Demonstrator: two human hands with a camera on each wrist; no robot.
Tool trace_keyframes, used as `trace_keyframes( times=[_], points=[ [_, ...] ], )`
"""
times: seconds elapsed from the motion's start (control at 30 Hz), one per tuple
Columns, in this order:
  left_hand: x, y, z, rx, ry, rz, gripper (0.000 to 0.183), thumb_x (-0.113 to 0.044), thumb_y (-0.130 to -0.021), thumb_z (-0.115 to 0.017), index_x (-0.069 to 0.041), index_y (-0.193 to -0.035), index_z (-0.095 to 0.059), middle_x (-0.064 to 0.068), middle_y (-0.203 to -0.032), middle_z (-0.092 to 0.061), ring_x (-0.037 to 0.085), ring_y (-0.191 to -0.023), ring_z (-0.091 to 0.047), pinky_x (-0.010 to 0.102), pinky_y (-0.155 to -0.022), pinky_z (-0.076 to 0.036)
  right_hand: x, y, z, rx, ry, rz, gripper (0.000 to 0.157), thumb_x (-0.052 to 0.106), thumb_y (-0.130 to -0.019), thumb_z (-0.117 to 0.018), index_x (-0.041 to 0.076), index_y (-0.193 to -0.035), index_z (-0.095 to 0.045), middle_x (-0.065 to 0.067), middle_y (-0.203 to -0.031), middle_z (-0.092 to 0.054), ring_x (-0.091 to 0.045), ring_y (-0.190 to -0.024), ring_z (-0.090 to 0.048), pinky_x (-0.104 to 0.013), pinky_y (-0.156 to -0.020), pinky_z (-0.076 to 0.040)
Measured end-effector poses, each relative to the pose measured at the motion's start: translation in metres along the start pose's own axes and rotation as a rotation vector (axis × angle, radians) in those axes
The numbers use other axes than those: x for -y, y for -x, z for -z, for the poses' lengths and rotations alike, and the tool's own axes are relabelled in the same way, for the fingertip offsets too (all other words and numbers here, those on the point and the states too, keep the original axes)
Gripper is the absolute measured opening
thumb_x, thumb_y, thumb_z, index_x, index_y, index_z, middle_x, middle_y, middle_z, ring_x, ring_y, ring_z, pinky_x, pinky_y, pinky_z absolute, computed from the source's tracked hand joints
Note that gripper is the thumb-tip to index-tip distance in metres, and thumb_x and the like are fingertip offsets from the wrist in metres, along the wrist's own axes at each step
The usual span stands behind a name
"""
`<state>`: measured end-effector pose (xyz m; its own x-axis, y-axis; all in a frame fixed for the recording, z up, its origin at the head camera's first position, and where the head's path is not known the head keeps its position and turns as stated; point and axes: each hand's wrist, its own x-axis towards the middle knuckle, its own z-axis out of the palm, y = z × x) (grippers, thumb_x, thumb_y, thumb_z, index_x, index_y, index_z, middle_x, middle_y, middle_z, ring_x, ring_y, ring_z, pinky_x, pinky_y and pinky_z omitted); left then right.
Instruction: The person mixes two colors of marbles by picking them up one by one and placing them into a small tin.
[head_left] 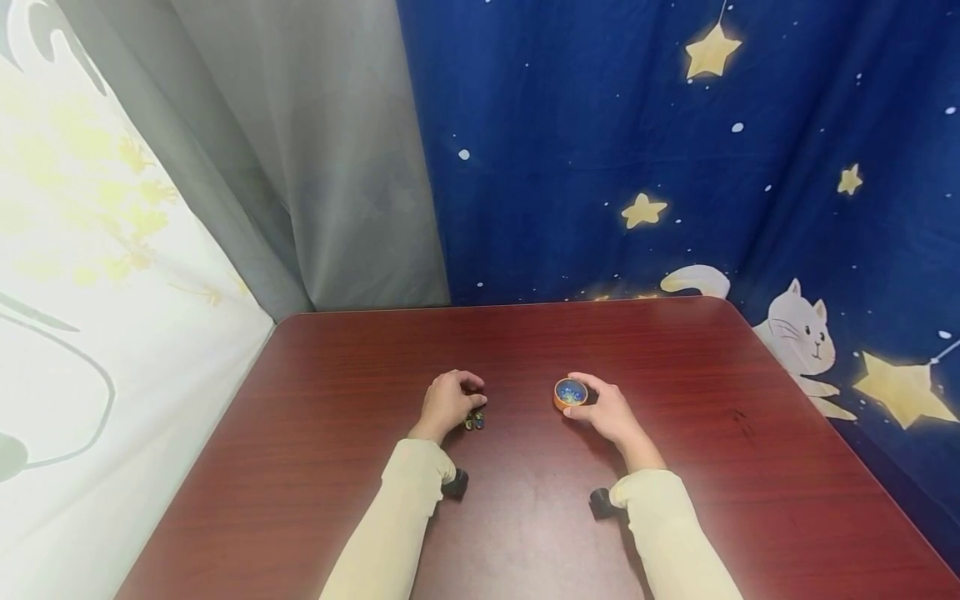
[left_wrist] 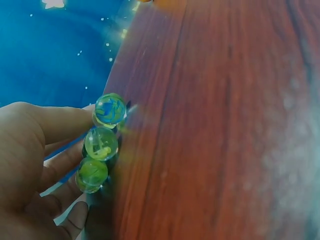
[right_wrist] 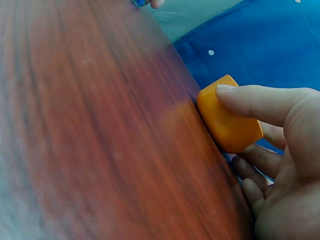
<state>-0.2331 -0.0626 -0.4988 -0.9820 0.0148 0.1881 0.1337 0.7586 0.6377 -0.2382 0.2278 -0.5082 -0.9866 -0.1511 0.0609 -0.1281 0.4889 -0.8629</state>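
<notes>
Several glass marbles (left_wrist: 101,143) with green, yellow and blue swirls sit clustered on the table beside my left hand (head_left: 447,403). In the left wrist view, its thumb reaches behind the blue-green marble (left_wrist: 110,108), and the other fingers bend in behind the green ones. The marbles hide the thumb tip, so I cannot tell whether it pinches one. My right hand (head_left: 609,410) grips a small round orange cup (right_wrist: 227,120) from the right, thumb on the near side and fingers round the far side. From above, the cup's inside looks blue with shiny marbles in it.
Both hands work over a reddish-brown wooden table (head_left: 517,517) with rounded far corners. Behind it hang a grey curtain (head_left: 352,167) and a blue star-print curtain (head_left: 555,150). A pale printed cloth (head_left: 67,375) hangs on the left.
</notes>
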Motion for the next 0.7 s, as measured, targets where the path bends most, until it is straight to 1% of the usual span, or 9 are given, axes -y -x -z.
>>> trace_keyframes(
  times=[0.17, 0.33, 0.47, 0.7],
  points=[
    [-0.0018, -0.0008, -0.001, 0.0, -0.03, 0.01, 0.017, -0.02, -0.076, -0.084, -0.02, -0.091, -0.074, -0.008, -0.082, -0.066, 0.012, -0.08, -0.062, 0.036, -0.077, -0.047, -0.0001, 0.0001, -0.0004, 0.002, 0.007, -0.007, 0.063, 0.006, -0.073, -0.081, 0.011, -0.131, -0.059, -0.014, -0.121, -0.064, -0.033, -0.118, -0.051, -0.056, -0.104, -0.028],
    [-0.004, -0.0004, -0.0011, 0.004, -0.047, 0.036, 0.016, -0.02, -0.077, -0.083, -0.02, -0.09, -0.075, -0.009, -0.081, -0.066, 0.012, -0.08, -0.062, 0.037, -0.078, -0.047, -0.0003, -0.0004, -0.0007, 0.0, 0.01, -0.002, 0.063, 0.005, -0.072, -0.081, 0.011, -0.131, -0.06, -0.014, -0.12, -0.064, -0.033, -0.118, -0.051, -0.056, -0.104, -0.029],
    [-0.0055, -0.0001, -0.0009, 0.003, -0.056, 0.038, 0.016, -0.021, -0.077, -0.083, -0.021, -0.09, -0.075, -0.01, -0.08, -0.066, 0.013, -0.081, -0.062, 0.039, -0.08, -0.046, 0.0002, -0.0003, -0.0007, 0.002, 0.008, 0.002, 0.063, 0.005, -0.072, -0.081, 0.011, -0.131, -0.06, -0.013, -0.12, -0.064, -0.032, -0.117, -0.052, -0.055, -0.103, -0.029],
    [-0.0048, -0.0008, -0.0031, -0.001, -0.041, 0.041, 0.014, -0.02, -0.077, -0.083, -0.021, -0.089, -0.075, -0.012, -0.077, -0.066, 0.012, -0.08, -0.063, 0.04, -0.083, -0.044, 0.0006, 0.0001, 0.0002, -0.001, 0.005, 0.001, 0.063, 0.005, -0.072, -0.081, 0.01, -0.131, -0.06, -0.014, -0.119, -0.064, -0.033, -0.116, -0.051, -0.056, -0.103, -0.03]
  ],
)
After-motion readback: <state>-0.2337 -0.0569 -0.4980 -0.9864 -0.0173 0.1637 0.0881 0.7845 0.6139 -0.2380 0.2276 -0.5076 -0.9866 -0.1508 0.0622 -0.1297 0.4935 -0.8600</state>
